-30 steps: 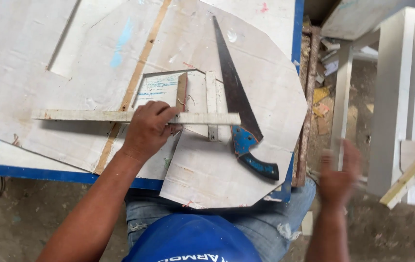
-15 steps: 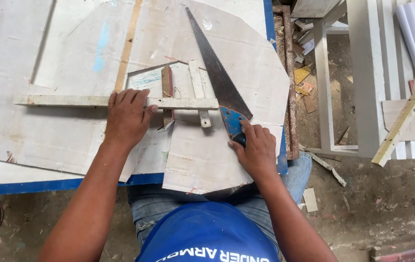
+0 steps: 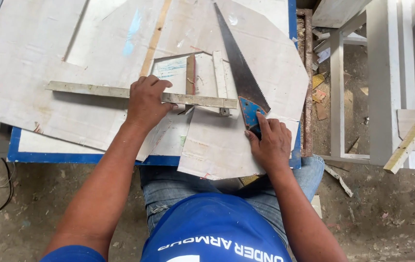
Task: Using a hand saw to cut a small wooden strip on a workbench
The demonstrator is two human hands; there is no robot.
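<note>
The person is sitting at the white board (image 3: 246,145), and everything here is best placed from it. Judging by how things lie, the work is only being set up: the strip (image 3: 96,90), a long pale wooden batten, is lying across the board from its left part toward its middle, but no fresh cut is showing along it, and the saw (image 3: 239,68) is lying flat on the board with its blade running up and away toward the far edge, teeth not biting into anything. So the lining-up appears to be done or nearly done, and the sawing itself seems to be left. The left hand (image 3: 145,101) is pressing down on the strip near the board's middle, palm flat and fingers curled loosely over the far edge of the strip, pinning it rather than gripping it tight. The right hand (image 3: 269,143) is resting at the near right part of the board, closing around the saw's blue handle (image 3: 249,112); the forefinger is stretching forward along the handle while the other fingers are curling under, though how firmly they are wrapping it cannot be told, since the hand is covering the grip. A short upright stick (image 3: 190,74) and a narrow white piece (image 3: 219,77) are lying just beyond the strip, in a rectangular cut-out of the board. A white frame (image 3: 382,82) is standing well off to the board's right, on the dusty floor (image 3: 387,213).
</note>
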